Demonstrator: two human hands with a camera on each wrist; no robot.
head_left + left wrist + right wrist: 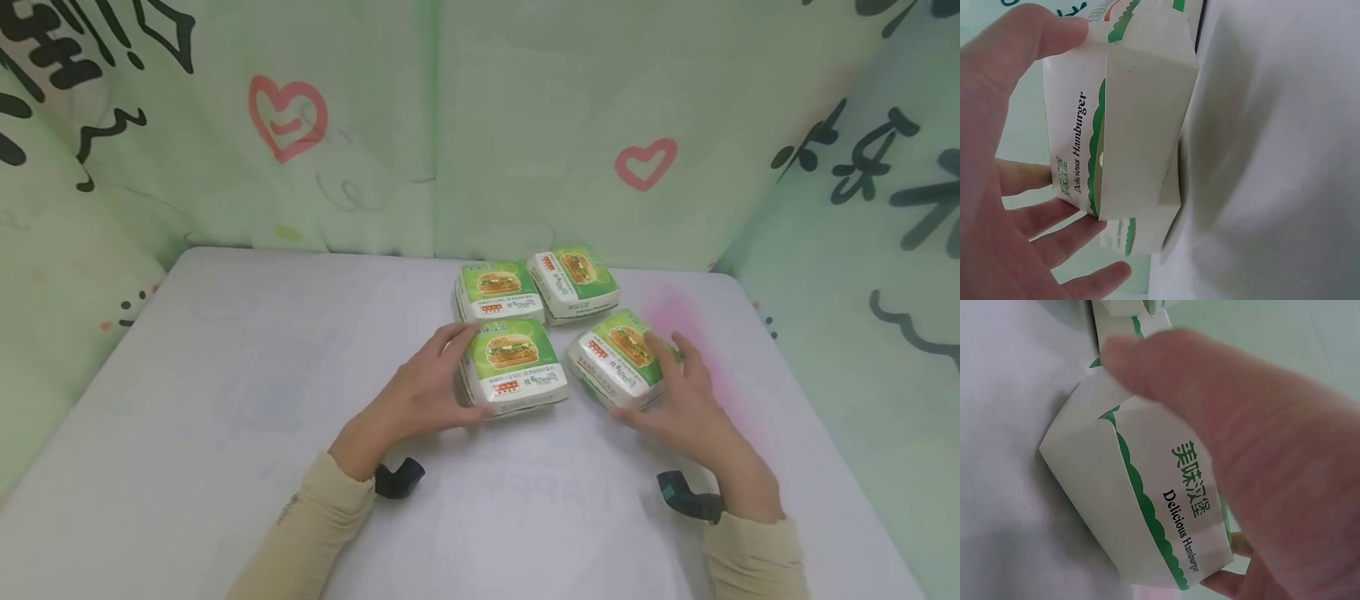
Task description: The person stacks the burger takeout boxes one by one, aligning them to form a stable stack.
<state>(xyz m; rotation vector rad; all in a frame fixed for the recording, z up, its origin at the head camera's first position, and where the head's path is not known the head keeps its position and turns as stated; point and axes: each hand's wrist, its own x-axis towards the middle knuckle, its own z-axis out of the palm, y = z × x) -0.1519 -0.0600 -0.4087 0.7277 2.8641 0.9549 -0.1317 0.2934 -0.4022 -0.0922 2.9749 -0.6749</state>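
Observation:
My left hand (423, 387) spans the left side of a green-and-white hamburger box (513, 362), thumb at its near edge and fingers at its far corner. In the left wrist view, that carton (1141, 125) stands flat on the surface with fingertips touching its side. My right hand (690, 408) holds another hamburger box (618, 354), which sits turned at an angle. The right wrist view shows the thumb across that carton's side (1147, 506), with fingers partly hidden behind it. A gap separates the two held boxes.
Behind the held boxes, two more hamburger boxes stand side by side, one at left (498, 292) and a tilted-round one at right (576, 283). They rest near the back edge of the white table (262, 400). Green drawn-on curtains (480, 125) enclose the back and sides.

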